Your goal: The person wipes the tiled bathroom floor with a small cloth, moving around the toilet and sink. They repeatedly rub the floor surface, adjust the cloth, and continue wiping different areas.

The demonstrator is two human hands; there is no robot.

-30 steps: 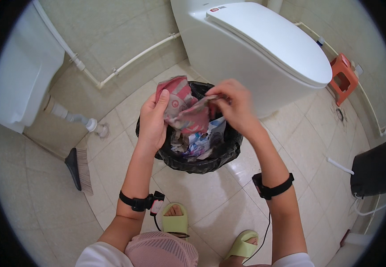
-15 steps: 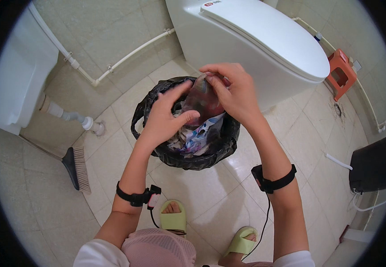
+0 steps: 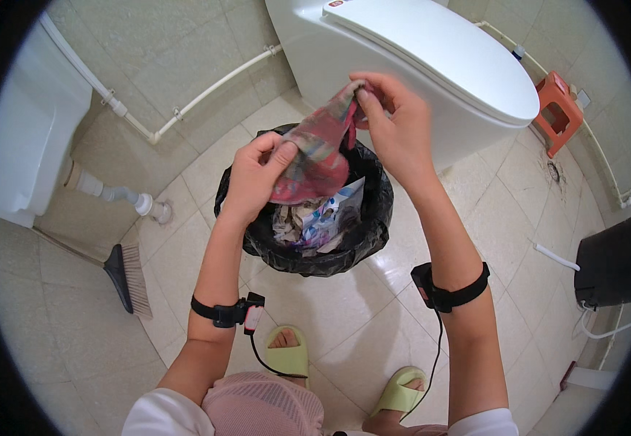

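A red and grey patterned cloth (image 3: 315, 156) is stretched slantwise above a trash bin lined with a black bag (image 3: 330, 263). My right hand (image 3: 397, 127) pinches the cloth's upper corner between thumb and fingers. Lower down on the left, my left hand (image 3: 257, 178) grips its edge, thumb on top. Beneath the cloth, crumpled paper and a white, blue and purple wrapper (image 3: 334, 218) lie inside the bin. The cloth covers part of the bin's far side.
A white toilet (image 3: 432, 58) stands just beyond the bin. To the left are a broom (image 3: 128, 280), a white basin (image 3: 32, 116) and a drain pipe (image 3: 148, 205). An orange stool (image 3: 557, 112) and a black bucket (image 3: 610, 265) are on the right.
My left hand, spread beside the cloth before, has closed on its edge. My right hand has risen, and the cloth is now lifted and spread between both hands.
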